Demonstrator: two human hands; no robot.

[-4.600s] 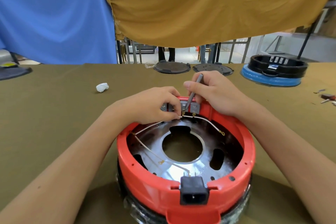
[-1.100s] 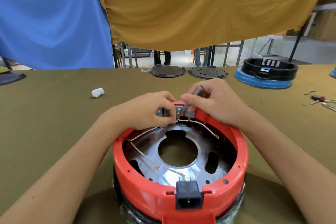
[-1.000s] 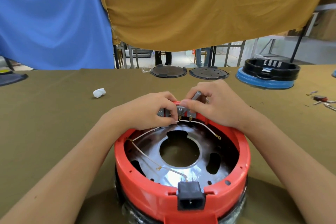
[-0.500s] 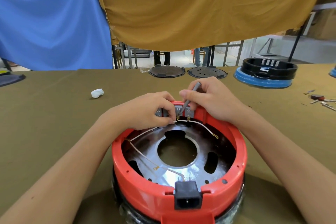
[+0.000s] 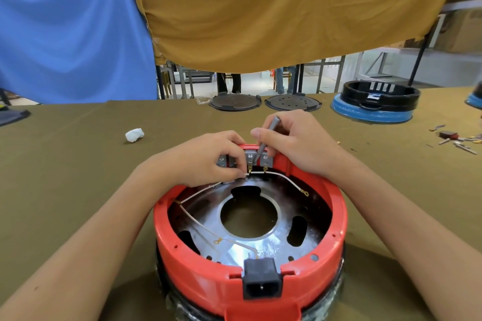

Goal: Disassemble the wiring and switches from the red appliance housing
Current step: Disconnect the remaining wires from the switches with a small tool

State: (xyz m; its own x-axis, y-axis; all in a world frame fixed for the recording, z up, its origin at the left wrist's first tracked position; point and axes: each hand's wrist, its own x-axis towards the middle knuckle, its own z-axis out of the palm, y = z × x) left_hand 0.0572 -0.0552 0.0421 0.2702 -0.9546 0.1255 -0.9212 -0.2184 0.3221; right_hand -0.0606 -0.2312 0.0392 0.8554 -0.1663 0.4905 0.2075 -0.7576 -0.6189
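1. No readable text, brand, number or sign in the head view.
2. Red appliance housing (image 5: 200,276): plain plastic, no print or label seen.
3. Black power socket (image 5: 262,283) on its near rim: no marking legible.
4. Black ring on blue base (image 5: 375,101), far right on table: white patches on its inner wall, too small and blurred to read.

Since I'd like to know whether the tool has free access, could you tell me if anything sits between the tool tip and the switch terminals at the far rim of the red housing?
Nothing visible does. The right hand holds the grey tool with its tip at the switch terminals, while the left hand pinches the white wire beside them, not across them.
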